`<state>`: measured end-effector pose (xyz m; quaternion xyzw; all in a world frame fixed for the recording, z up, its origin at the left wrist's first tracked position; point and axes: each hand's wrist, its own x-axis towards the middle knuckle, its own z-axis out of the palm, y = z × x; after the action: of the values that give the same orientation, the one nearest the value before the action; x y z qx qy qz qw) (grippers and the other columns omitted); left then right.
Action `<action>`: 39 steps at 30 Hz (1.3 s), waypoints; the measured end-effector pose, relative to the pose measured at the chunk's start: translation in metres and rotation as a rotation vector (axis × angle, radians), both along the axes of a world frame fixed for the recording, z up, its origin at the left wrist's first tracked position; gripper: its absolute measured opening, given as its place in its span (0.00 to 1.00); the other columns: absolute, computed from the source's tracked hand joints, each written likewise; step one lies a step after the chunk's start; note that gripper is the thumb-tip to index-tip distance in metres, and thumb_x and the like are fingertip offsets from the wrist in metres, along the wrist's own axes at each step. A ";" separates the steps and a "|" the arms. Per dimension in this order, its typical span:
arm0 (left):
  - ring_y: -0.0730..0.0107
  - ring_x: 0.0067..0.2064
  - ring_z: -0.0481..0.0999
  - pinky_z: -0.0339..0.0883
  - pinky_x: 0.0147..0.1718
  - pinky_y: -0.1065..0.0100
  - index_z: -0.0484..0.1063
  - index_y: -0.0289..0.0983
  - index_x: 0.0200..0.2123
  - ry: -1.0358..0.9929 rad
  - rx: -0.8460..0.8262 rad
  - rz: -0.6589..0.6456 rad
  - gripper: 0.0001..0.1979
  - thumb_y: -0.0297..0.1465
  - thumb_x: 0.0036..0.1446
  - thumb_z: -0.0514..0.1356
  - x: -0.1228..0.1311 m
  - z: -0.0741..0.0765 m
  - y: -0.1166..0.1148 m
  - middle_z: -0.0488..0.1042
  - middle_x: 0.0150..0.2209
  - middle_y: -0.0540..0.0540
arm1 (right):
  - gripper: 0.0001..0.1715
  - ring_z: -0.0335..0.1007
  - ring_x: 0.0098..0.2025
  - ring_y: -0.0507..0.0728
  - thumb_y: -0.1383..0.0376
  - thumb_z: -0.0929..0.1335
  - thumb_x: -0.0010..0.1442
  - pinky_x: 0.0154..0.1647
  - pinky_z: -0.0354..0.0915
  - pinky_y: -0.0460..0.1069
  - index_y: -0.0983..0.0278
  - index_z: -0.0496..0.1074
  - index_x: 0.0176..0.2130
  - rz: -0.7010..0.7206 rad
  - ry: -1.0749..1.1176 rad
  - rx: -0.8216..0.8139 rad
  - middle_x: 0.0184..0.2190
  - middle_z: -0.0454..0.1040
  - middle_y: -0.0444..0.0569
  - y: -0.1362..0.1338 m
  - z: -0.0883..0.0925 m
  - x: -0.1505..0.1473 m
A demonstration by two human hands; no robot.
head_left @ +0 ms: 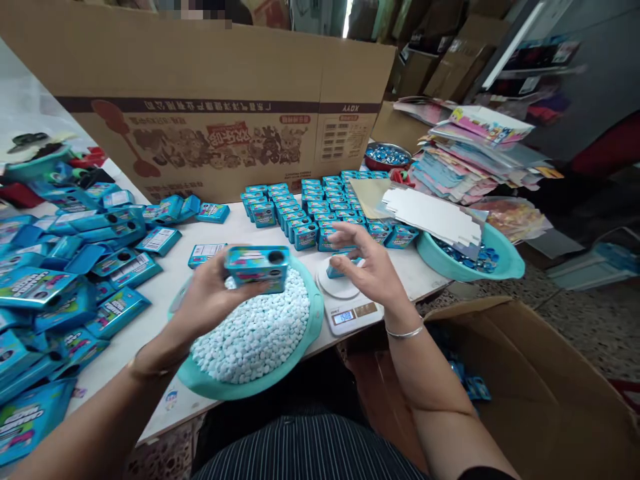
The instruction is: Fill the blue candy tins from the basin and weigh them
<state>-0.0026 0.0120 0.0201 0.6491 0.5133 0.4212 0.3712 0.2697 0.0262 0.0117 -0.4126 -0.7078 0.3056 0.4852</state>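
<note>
My left hand (pixel 207 293) is closed around a blue tin (pixel 257 267), holding it above a turquoise basin (pixel 315 313) heaped with small pale-blue candies (pixel 250 340). Another blue tin (pixel 336 269) sits on the round plate of a white digital scale (pixel 350 319), whose display is lit. Over the scale, my right hand (pixel 373 267) has its fingers apart around that tin, the thumb partly in front of it. Whether the thumb touches the tin I cannot tell. A further blue tin (pixel 205 255) lies behind my left hand.
Loose blue tins (pixel 120 313) pile up at the left. Rows of upright tins (pixel 305 237) stand before a large cardboard box (pixel 225 87). At the right are a turquoise basin (pixel 510 267) topped with white card, stacked packaging sheets (pixel 465 163) and an open carton (pixel 540 387).
</note>
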 end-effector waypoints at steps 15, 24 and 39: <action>0.58 0.42 0.77 0.71 0.45 0.60 0.73 0.42 0.48 0.398 -0.063 0.035 0.24 0.47 0.51 0.65 -0.092 -0.010 -0.027 0.79 0.42 0.47 | 0.18 0.76 0.36 0.56 0.50 0.72 0.58 0.32 0.71 0.49 0.61 0.78 0.40 -0.427 0.234 -0.159 0.34 0.80 0.49 -0.019 -0.057 0.050; 0.64 0.37 0.77 0.71 0.37 0.68 0.77 0.42 0.44 0.497 -0.015 -0.172 0.17 0.45 0.55 0.62 -0.072 0.011 -0.013 0.79 0.39 0.48 | 0.16 0.76 0.37 0.57 0.51 0.70 0.60 0.35 0.71 0.50 0.61 0.78 0.38 -0.435 0.300 -0.217 0.34 0.80 0.49 -0.021 -0.068 0.042; 0.56 0.40 0.78 0.74 0.41 0.59 0.73 0.37 0.46 0.356 -0.103 0.042 0.23 0.45 0.51 0.65 -0.086 -0.023 -0.025 0.80 0.41 0.43 | 0.11 0.69 0.46 0.64 0.68 0.64 0.66 0.41 0.67 0.56 0.66 0.72 0.47 0.410 -0.966 -0.106 0.46 0.73 0.60 -0.020 -0.095 -0.118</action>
<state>-0.0881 -0.0134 -0.0033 0.6824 0.6053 0.2807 0.2985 0.1520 0.0060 -0.0837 -0.3834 -0.9006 0.2044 0.0124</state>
